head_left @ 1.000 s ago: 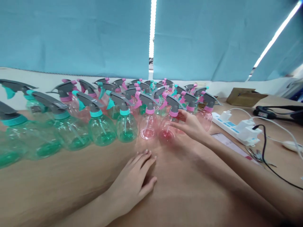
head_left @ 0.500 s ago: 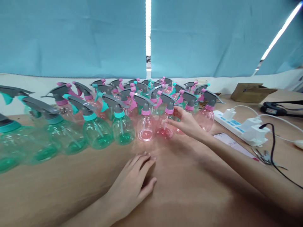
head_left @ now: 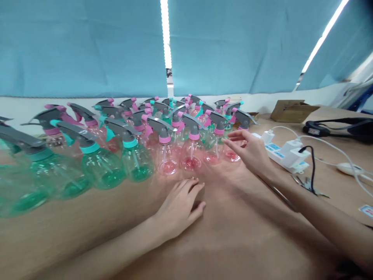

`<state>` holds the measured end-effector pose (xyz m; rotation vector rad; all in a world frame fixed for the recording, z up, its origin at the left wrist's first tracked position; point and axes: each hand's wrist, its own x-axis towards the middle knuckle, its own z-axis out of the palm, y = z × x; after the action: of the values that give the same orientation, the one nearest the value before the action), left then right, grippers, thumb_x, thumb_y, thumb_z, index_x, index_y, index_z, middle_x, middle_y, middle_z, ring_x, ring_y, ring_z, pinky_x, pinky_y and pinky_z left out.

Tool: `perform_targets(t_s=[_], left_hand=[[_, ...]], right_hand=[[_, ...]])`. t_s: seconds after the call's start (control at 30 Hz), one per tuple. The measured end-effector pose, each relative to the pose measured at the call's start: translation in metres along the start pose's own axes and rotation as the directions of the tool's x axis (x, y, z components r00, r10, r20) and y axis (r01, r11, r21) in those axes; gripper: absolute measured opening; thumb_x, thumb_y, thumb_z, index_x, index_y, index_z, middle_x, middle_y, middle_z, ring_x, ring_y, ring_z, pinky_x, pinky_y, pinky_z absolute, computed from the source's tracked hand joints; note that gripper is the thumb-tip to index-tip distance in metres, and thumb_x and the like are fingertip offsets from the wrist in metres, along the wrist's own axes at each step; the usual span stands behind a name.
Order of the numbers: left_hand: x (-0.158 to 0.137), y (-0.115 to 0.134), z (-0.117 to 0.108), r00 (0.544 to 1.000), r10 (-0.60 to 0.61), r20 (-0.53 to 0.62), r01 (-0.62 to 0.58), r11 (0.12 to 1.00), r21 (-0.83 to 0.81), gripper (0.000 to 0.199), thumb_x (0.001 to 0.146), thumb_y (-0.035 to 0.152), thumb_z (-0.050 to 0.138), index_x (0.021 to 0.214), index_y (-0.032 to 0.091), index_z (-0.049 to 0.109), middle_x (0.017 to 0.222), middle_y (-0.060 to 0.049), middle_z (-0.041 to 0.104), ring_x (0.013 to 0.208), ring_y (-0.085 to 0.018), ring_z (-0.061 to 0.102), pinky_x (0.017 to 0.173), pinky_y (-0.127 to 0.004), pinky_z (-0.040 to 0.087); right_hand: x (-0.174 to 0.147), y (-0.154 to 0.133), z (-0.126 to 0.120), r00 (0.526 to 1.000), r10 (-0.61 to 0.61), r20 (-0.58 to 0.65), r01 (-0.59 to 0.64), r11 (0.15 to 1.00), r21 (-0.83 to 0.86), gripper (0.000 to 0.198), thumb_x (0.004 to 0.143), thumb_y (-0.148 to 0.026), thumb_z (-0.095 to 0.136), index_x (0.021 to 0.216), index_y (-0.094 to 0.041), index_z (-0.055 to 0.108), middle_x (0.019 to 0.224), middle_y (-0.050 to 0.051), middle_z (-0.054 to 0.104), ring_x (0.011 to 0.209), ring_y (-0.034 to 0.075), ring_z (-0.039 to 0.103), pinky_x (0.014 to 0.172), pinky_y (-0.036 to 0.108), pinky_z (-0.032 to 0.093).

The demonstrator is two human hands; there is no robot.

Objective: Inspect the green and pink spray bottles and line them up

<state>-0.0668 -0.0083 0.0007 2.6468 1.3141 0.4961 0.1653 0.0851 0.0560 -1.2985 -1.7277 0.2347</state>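
Observation:
Rows of clear spray bottles with grey trigger heads stand on the table. A pink spray bottle (head_left: 191,154) and another pink spray bottle (head_left: 215,149) are at the front, right of a green spray bottle (head_left: 137,163). My right hand (head_left: 246,147) is open, fingers reaching left beside the rightmost front pink bottle (head_left: 232,154), partly hiding it; whether they touch it I cannot tell. Flat on the table in front of the pink bottles rests my left hand (head_left: 183,204), open, its fingers loosely spread and holding nothing.
On the right lie a white power strip (head_left: 279,151) with plugged chargers and cables, metal keys or small tools (head_left: 309,184), and a white mouse-like item (head_left: 349,168). A black headset-like strap (head_left: 335,128) and a cardboard box (head_left: 293,111) sit farther back. A blue curtain (head_left: 116,46) hangs behind.
The view has turned to the right. My right hand has shifted rightward along the front row, away from the second pink bottle to the rightmost one. My left hand stays on the table.

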Motion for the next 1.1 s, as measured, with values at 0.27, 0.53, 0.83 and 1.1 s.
perform_targets(t_s=[0.27,0.53,0.83,1.1], left_hand=[[0.023,0.002,0.007,1.0,0.004,-0.01,-0.005,1.0,-0.003,0.038,0.092,0.026,0.053,0.128,0.013,0.049,0.132,-0.014,0.052,0.122,-0.03,0.047,0.101,-0.047,0.038],[0.015,0.003,0.002,0.999,-0.007,-0.048,0.003,0.996,-0.087,0.033,0.091,0.021,0.051,0.123,0.018,0.05,0.125,-0.01,0.056,0.116,-0.026,0.052,0.098,-0.043,0.042],[-0.001,0.018,-0.005,0.992,-0.07,-0.102,0.046,0.974,-0.223,0.026,0.091,0.021,0.051,0.117,0.02,0.052,0.116,-0.008,0.059,0.109,-0.024,0.058,0.094,-0.042,0.046],[-0.029,0.038,-0.002,0.977,-0.176,-0.118,0.124,0.926,-0.355,0.083,0.079,0.043,0.069,0.143,0.026,0.02,0.145,-0.014,0.037,0.131,-0.034,0.039,0.103,-0.055,0.036]], right_hand=[[0.019,0.01,0.027,0.998,0.048,0.051,-0.042,0.993,-0.107,0.059,0.077,-0.054,0.062,0.119,-0.014,0.058,0.124,0.017,0.063,0.112,0.034,0.059,0.092,0.049,0.045],[0.019,0.002,0.025,0.994,0.05,0.096,-0.031,0.981,-0.194,0.045,0.075,-0.059,0.06,0.093,-0.018,0.063,0.082,0.01,0.07,0.079,0.031,0.066,0.067,0.04,0.047],[-0.036,-0.016,-0.016,0.99,0.007,0.142,0.028,0.97,-0.241,0.037,0.08,-0.058,0.054,0.085,-0.022,0.053,0.079,0.007,0.064,0.075,0.029,0.062,0.063,0.038,0.043],[-0.096,-0.052,-0.031,0.978,-0.074,0.196,0.112,0.974,-0.194,0.047,0.074,-0.061,0.062,0.102,-0.024,0.056,0.093,0.008,0.068,0.081,0.029,0.065,0.061,0.038,0.048]])
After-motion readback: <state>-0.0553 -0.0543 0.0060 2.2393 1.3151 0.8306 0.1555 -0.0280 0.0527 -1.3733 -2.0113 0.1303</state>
